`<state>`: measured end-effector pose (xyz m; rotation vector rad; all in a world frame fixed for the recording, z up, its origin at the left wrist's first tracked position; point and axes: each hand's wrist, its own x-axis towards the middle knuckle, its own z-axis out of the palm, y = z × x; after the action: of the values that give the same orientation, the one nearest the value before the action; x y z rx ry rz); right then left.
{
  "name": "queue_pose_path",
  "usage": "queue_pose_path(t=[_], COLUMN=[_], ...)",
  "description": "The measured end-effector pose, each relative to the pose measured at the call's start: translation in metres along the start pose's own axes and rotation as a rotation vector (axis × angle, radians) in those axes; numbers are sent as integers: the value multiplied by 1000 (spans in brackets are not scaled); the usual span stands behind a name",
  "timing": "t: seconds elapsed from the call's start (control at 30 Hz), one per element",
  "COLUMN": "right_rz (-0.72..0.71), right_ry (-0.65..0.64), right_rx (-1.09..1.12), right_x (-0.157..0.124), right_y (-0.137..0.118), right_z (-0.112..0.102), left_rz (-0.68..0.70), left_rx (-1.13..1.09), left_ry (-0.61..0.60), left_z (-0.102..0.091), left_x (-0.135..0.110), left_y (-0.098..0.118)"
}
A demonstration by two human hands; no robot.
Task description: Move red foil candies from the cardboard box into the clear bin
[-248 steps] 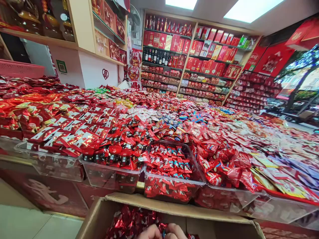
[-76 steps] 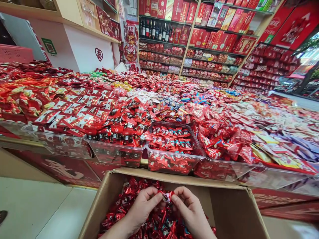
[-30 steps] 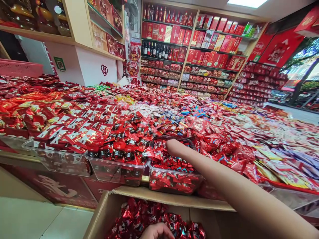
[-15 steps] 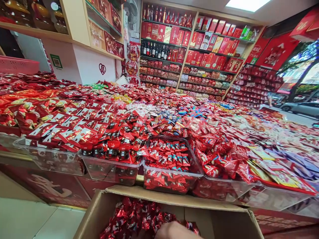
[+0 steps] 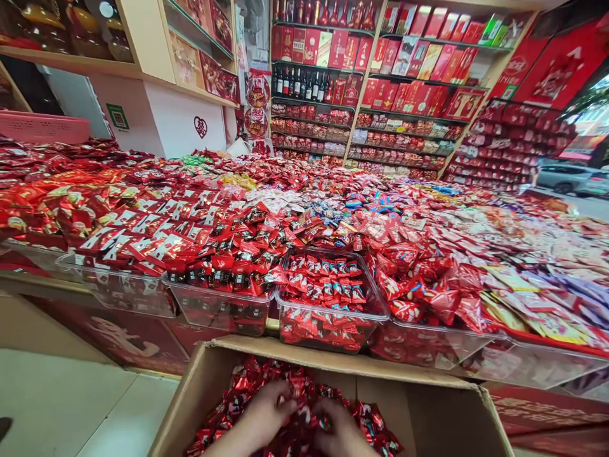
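Both hands are down in an open cardboard box point(image 5: 442, 406) full of red foil-wrapped candies point(image 5: 247, 387). My left hand point(image 5: 264, 412) rests on the heap, its fingers curled into the wrappers. Beside it, my right hand point(image 5: 340, 428) also digs into the candies with bent fingers. The fingertips of both are buried among the foil, so what they grip is hidden. Just beyond the box stands a clear plastic bin point(image 5: 328, 327) holding the same kind of red candies in neat rows.
A wide display counter behind the box carries several clear bins point(image 5: 216, 311) heaped with red packets point(image 5: 143, 244). Shelves of red gift boxes and bottles point(image 5: 361, 70) line the back wall. A pink basket point(image 5: 42, 127) sits far left. Pale floor tiles point(image 5: 66, 412) lie at the lower left.
My right arm, which reached out over the clear bin a second ago, has come back. Both hands now lie together in the box of candies.
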<state>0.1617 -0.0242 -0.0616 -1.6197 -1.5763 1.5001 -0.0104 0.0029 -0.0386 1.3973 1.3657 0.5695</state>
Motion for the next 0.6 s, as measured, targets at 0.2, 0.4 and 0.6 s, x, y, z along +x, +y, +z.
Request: queue_pose_path(t=[0.2,0.4,0.6], right_rz=[72,129,125], right_ry=[-39,-92,-115], right_rx=[825,951,722], right_x=[-19,-26,-17], right_y=[-37,-49,-35], right_z=[-25,-23,-4], left_rz=[-118,-154,-97], left_rx=[-484,-672,-620], left_ry=[-150,-150,-89], left_z=[4,7,14], left_x=[-5,-11,-8], left_y=[23,25,19])
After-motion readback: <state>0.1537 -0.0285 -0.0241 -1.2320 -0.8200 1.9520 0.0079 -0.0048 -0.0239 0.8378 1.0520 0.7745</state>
